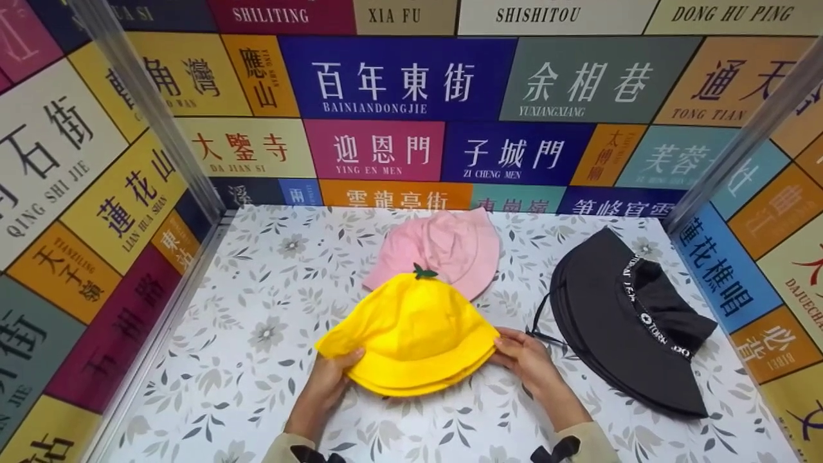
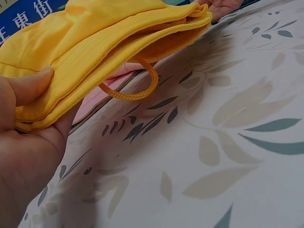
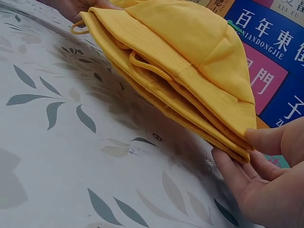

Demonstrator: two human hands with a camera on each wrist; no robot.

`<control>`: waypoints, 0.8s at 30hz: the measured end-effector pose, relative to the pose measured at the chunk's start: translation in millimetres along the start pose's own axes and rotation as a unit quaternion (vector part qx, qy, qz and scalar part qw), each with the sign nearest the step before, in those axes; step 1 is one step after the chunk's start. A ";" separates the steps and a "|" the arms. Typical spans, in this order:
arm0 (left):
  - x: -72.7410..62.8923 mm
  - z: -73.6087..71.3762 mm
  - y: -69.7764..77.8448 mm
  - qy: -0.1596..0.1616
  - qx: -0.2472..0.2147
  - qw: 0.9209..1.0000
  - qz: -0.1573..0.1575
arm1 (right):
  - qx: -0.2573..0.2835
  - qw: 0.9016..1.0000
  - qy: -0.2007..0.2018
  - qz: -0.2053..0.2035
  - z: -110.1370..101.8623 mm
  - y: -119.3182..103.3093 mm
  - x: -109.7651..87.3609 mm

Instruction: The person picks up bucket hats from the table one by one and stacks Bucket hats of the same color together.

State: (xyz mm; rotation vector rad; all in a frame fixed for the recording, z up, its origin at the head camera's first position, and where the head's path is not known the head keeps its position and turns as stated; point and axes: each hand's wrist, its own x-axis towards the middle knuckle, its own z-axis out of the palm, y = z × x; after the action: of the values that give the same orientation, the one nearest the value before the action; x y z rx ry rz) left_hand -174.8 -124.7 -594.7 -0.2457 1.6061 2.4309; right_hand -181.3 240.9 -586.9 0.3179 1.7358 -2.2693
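Note:
A yellow bucket hat [image 1: 411,328] with a small green leaf tuft on top is held up off the table between both hands. My left hand [image 1: 331,379] pinches the left end of its brim, thumb on top and fingers beneath. At the opposite end my right hand [image 1: 530,360] pinches the brim the same way. The hat is folded flat, its brim edges lying together in layers. From the opening hangs a loop of yellow cord [image 2: 135,95], seen in the left wrist view.
Behind the yellow hat a pink bucket hat [image 1: 443,247] lies on the table [image 1: 257,392], partly covered in view. To the right rests a black wide-brimmed hat [image 1: 617,328] with white lettering and a thin black cord. Sign-printed walls [image 1: 398,77] enclose the table's back and sides.

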 end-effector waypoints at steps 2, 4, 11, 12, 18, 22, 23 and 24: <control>0.5 -4.0 4.6 -0.002 -0.016 1.000 0.009 | 0.003 1.000 0.007 0.006 -0.6 0.1 0.4; 1.6 -8.5 10.6 0.001 -0.044 0.999 0.021 | 0.007 1.000 0.021 0.013 -1.5 0.7 0.8; 4.4 -29.0 40.9 0.005 -0.114 0.992 0.061 | 0.017 0.998 0.050 0.024 -2.5 4.1 0.7; 4.6 -31.7 45.6 0.005 -0.123 0.990 0.065 | 0.017 0.998 0.050 0.024 -2.2 4.4 0.4; 6.0 -48.2 73.1 0.009 -0.160 0.984 0.081 | 0.019 0.999 0.042 0.018 0.0 3.8 -1.3; 6.9 -62.2 90.6 0.009 -0.197 0.975 0.104 | 0.023 0.999 0.043 0.018 0.7 2.9 0.4; 7.1 -66.2 94.7 0.011 -0.212 0.971 0.108 | 0.024 0.998 0.046 0.019 0.8 2.6 1.3; 7.2 -70.2 98.6 0.009 -0.232 0.966 0.110 | 0.025 0.998 0.049 0.019 0.8 2.2 2.5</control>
State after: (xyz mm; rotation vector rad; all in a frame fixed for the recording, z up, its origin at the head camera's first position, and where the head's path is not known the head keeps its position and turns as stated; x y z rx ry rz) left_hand -207.1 -226.2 -536.7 -0.1692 1.0957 2.9620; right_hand -182.9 239.3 -589.6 0.4761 1.7064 -2.3078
